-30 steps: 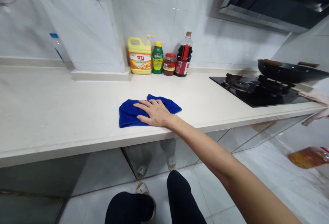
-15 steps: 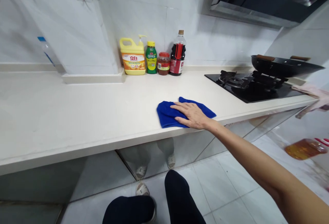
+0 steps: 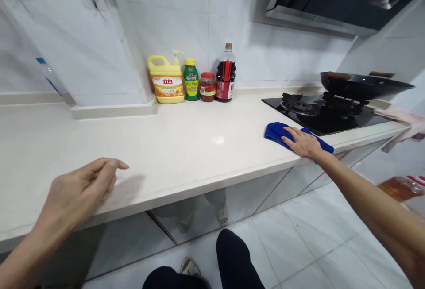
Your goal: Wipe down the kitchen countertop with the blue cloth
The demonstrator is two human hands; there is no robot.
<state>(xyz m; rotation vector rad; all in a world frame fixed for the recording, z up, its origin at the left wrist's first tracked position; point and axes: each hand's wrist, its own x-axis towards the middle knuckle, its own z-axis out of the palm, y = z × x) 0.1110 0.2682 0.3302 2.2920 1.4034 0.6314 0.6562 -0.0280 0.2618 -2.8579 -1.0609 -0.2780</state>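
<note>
My right hand [image 3: 301,142] lies palm down on a blue cloth [image 3: 278,133], pressing it against the white countertop [image 3: 199,147] by the front left corner of the stove. The cloth is bunched under the palm and shows on both sides of the hand. My left hand [image 3: 83,187] hovers above the left part of the counter near its front edge. Its fingers are curled in, with the index finger partly out, and nothing shows in them.
Against the wall stand a yellow detergent jug [image 3: 167,81], a green bottle [image 3: 191,81], a red-lidded jar [image 3: 208,87] and a dark sauce bottle [image 3: 226,76]. A wok [image 3: 365,86] sits on the black gas stove [image 3: 318,116] under the range hood [image 3: 325,19].
My right hand has slid the blue cloth to the right along the counter, up to the stove. My left hand has come into view at the left. The view has shifted slightly.
</note>
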